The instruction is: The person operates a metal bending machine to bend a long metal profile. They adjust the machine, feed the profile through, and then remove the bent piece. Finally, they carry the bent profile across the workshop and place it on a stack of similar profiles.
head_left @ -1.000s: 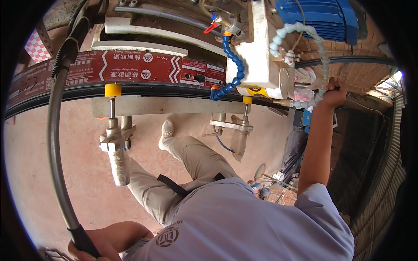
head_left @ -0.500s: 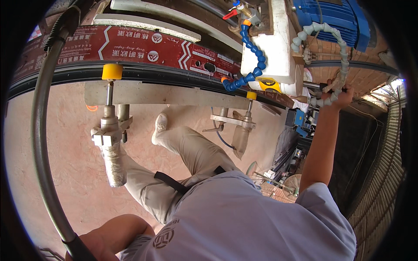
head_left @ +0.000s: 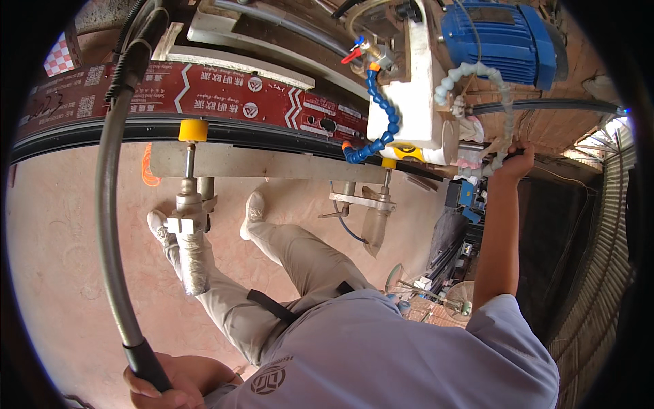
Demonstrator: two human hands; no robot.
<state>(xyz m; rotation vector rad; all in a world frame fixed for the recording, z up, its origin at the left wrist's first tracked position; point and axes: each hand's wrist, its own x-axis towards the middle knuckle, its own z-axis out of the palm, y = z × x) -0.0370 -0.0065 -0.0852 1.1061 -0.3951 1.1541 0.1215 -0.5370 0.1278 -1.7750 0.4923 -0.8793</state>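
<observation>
L hand (head_left: 170, 388) is wrapped round the black grip (head_left: 148, 368) of a long metal bar (head_left: 111, 225), near L; the bar goes up to the far L, in front of the red board (head_left: 225, 99). R hand (head_left: 516, 162) is curled at the far R, by the pale bendy hose (head_left: 505, 95); can't tell if it's holding sth. A black strip (head_left: 272, 144) runs along the board's near side, w/ a yellow cap (head_left: 193, 130) on the L.

Could go wrong: if L hand slips, the bar might swing & bump sth. R fingers might get nipped if parts by the white box (head_left: 409, 112) move. The hose might snag R wrist b/c it's so close.

Writing: board has big white print, upside down, + zigzags & pen marks; small print's too tiny. White box has a yellow & black sticker (head_left: 407, 153). Shirt (head_left: 402, 347) has a round dark logo.
</observation>
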